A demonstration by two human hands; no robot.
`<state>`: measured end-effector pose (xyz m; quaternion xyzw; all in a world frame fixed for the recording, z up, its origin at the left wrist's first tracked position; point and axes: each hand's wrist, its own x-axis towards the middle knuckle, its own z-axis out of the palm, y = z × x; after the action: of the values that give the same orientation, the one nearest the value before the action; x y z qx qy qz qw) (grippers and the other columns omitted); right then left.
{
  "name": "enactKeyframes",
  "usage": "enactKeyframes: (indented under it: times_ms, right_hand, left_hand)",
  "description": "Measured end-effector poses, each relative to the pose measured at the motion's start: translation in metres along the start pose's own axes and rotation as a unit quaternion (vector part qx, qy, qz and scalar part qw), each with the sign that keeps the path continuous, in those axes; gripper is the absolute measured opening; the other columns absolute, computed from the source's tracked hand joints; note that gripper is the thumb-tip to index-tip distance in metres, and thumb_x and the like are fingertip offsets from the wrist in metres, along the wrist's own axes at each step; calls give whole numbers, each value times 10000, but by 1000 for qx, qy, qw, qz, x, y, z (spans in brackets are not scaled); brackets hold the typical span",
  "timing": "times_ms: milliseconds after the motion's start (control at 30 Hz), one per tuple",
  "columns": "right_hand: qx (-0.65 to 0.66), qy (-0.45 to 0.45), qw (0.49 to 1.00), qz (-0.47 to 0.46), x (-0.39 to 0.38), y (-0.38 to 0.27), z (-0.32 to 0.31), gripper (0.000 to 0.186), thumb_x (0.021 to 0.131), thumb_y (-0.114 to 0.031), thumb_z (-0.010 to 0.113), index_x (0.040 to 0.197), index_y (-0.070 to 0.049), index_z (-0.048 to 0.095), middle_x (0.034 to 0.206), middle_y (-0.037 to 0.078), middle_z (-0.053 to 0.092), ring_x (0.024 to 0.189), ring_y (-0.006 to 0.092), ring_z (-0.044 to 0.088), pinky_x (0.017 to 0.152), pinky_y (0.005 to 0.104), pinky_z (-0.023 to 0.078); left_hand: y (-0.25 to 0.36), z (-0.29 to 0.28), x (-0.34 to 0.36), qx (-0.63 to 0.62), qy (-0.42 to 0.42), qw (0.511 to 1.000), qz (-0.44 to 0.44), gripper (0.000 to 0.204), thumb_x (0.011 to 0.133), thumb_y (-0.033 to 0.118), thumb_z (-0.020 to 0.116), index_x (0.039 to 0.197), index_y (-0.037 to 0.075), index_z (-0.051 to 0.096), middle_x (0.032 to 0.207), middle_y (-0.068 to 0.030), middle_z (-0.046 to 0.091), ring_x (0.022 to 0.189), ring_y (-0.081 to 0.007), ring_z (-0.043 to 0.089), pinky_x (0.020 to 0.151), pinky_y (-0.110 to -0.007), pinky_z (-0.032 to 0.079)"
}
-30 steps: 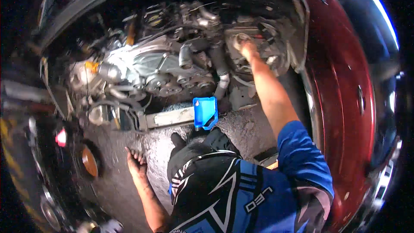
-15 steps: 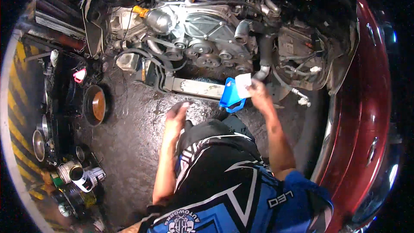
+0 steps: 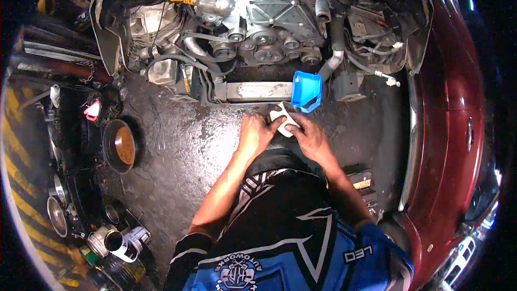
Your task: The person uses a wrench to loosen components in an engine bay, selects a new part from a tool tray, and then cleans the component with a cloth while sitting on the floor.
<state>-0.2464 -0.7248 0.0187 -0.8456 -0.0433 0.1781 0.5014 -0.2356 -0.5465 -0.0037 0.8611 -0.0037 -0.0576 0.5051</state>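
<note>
A small white sheet, folded or bent and perhaps paper or cloth, is held between my two hands in front of my lap. My left hand pinches its left side with the thumb. On its right side, my right hand grips it with thumb and fingers. Just beyond my right hand a blue plastic container with an open top and a handle rests at the right part of the metal crossbeam. Past the beam is the exposed engine with its pulleys and belt.
A lit work lamp with an orange handle lies over the engine's left side. To the left are a round pan of brownish liquid, a pink-and-white item and several cans. A dark red car stands close on the right.
My right hand has brought the white sheet down and left, away from the blue container. My left hand has moved right and taken hold of it too. The view has shifted slightly.
</note>
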Motion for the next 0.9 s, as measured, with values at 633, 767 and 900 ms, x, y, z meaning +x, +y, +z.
enactKeyframes:
  times_ms: [633, 767, 900]
  right_hand:
    - [7, 46, 987, -152, -57, 14, -21, 416, 903, -315, 607, 1229, -58, 590, 1202, 179, 616, 1123, 336, 590, 930, 399, 459]
    - [-117, 46, 982, -143, -71, 36, -43, 395, 904, -284, 601, 1211, -36, 592, 1211, 183, 608, 1126, 349, 576, 948, 424, 455]
    - [-91, 144, 968, -186, -84, 105, -32, 345, 909, -148, 542, 1241, -59, 561, 1132, 157, 633, 1068, 340, 589, 935, 417, 479]
  left_hand:
    - [65, 13, -67, -50, 51, 994, -84, 416, 811, 283, 742, 1124, 27, 641, 928, -131, 704, 801, -194, 639, 748, -332, 503]
    - [68, 43, -68, 92, 96, 991, 36, 369, 830, 302, 728, 1062, 21, 666, 578, -141, 554, 493, -196, 462, 504, -376, 405]
    - [92, 82, -67, 7, 59, 995, 81, 314, 847, 190, 713, 1046, -46, 656, 799, -109, 688, 700, -135, 571, 701, -346, 486]
